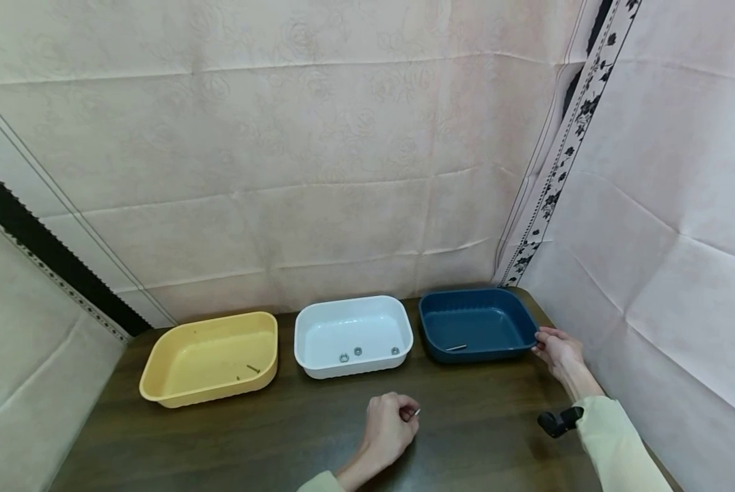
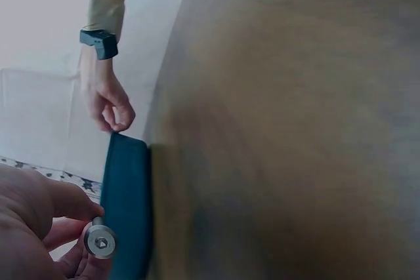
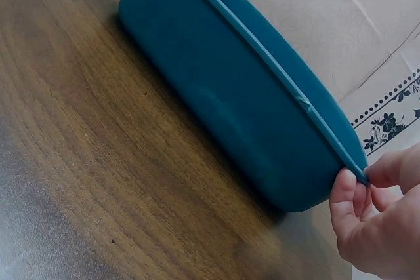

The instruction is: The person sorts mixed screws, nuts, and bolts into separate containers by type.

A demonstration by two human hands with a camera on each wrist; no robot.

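My left hand (image 1: 387,425) is over the front middle of the table, pinching a silver bolt (image 2: 100,240) between thumb and fingers. The bolt's round flat head with a hex socket faces the left wrist camera. At the right, my right hand (image 1: 560,355) pinches the near right corner of the rim of a blue tray (image 1: 484,324), thumb on one side and curled fingers on the other in the right wrist view. A slim silver bolt (image 1: 456,348) lies inside that tray, near its front left corner.
A white tray (image 1: 353,328) in the middle holds several nuts (image 1: 344,357). To the left, a yellow tray (image 1: 204,355) contains small dark screws (image 1: 253,369). All stand on a brown wooden table (image 1: 269,437), with cloth curtains (image 1: 318,150) close behind and at the sides.
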